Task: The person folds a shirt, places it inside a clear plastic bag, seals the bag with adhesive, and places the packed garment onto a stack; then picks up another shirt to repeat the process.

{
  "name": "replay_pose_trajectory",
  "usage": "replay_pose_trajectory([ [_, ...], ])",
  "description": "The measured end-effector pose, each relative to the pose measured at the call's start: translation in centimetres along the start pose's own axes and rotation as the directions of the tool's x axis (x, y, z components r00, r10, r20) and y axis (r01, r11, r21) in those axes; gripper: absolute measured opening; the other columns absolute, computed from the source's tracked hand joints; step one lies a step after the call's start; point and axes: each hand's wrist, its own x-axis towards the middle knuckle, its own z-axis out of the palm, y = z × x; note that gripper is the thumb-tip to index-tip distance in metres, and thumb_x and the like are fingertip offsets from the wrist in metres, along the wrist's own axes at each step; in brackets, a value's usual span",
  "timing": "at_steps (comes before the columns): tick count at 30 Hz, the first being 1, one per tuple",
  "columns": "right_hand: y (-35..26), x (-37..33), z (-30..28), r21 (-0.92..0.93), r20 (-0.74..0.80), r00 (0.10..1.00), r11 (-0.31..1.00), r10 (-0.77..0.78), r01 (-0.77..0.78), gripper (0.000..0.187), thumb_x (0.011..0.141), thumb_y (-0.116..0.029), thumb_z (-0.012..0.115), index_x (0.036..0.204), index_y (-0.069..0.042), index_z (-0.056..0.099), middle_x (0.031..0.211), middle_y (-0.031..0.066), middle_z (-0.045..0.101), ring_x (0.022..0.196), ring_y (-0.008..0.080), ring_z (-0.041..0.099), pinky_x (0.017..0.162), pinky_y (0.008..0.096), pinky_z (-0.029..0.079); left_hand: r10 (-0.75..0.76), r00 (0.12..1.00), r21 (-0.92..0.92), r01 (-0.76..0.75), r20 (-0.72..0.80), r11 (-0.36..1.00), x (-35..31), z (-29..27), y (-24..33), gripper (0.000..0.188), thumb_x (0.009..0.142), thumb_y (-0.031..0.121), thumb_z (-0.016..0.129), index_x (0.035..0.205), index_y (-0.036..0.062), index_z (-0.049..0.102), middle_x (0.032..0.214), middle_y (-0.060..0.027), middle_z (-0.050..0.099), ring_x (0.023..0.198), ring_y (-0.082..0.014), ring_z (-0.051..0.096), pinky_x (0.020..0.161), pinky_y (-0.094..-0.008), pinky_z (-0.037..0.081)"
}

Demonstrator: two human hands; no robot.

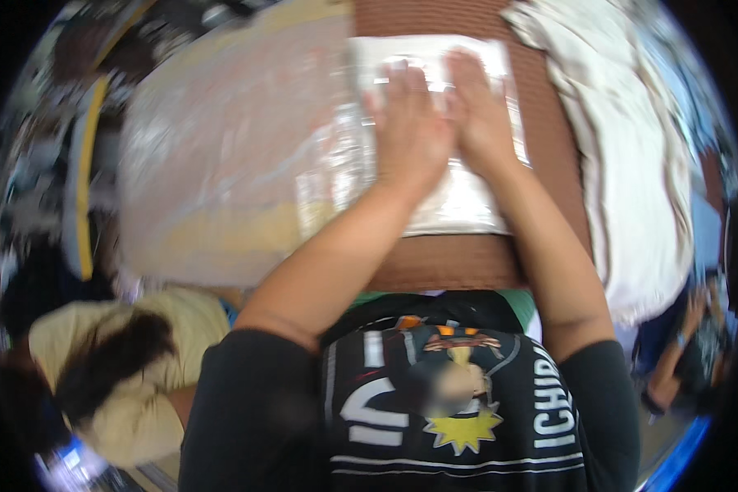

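Observation:
A clear plastic bag (459,210) with something white and flat inside, perhaps a folded garment, lies in front of me. Both palms press down on it. My left hand (414,127) rests flat near its middle, fingers stretched toward the far edge. Beside it, my right hand (484,115) lies flat on the bag's right half, fingers also extended and pointing away. The hands nearly touch at the thumbs and grip nothing. Slight blur softens the fingers, and glare on the plastic hides detail beneath.
Brown ribbed cloth (467,264) covers the work surface. On the left lies a broad pile of clear plastic bags (221,156). Cream-white garments (631,172) are heaped along the right. A person in a pale yellow shirt (139,353) is close at lower left; another person (689,353) is at far right.

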Motion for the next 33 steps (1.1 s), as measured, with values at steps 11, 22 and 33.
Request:
replay_pose_trajectory([
  [11, 5.6, 1.9, -3.0, 0.184, 0.092, 0.996, 0.983, 0.011, -0.028, 0.051, 0.098, -0.029, 0.042, 0.146, -0.015, 0.031, 0.152, 0.0062, 0.029, 0.142, 0.0255, 0.020, 0.111, 0.0556, 0.010, -0.010, 0.954, -0.274, 0.096, 0.298, 0.957, 1.9, -4.1, 1.3, 0.069, 0.093, 0.036, 0.044, 0.142, -0.0075, 0.022, 0.151, -0.0260, 0.014, 0.142, -0.0410, 0.006, 0.112, -0.0560, 0.002],
  [22, 1.4, 0.5, -0.2, -0.209, 0.029, 1.000, 0.978, -0.005, 0.011, 0.055, 0.098, -0.038, 0.034, 0.147, -0.012, 0.026, 0.153, 0.0079, 0.023, 0.142, 0.0273, 0.019, 0.112, 0.0546, 0.009, 0.065, 0.998, -0.012, -0.065, -0.008, 0.998, 1.7, 0.4, -0.9, 0.064, 0.097, 0.040, 0.036, 0.142, -0.0046, 0.028, 0.152, -0.0196, 0.020, 0.142, -0.0371, 0.010, 0.112, -0.0557, 0.006],
  [33, 0.9, -0.3, -0.6, -0.177, 0.013, 1.000, 0.984, 0.021, -0.019, 0.052, 0.098, -0.034, 0.035, 0.143, -0.010, 0.033, 0.150, 0.0081, 0.030, 0.141, 0.0250, 0.022, 0.112, 0.0541, 0.013, 0.044, 0.995, 0.217, -0.063, 0.095, 0.974, 1.3, 0.4, -0.4, 0.059, 0.098, 0.036, 0.033, 0.144, -0.0012, 0.026, 0.153, -0.0165, 0.019, 0.143, -0.0348, 0.011, 0.112, -0.0554, 0.009],
])
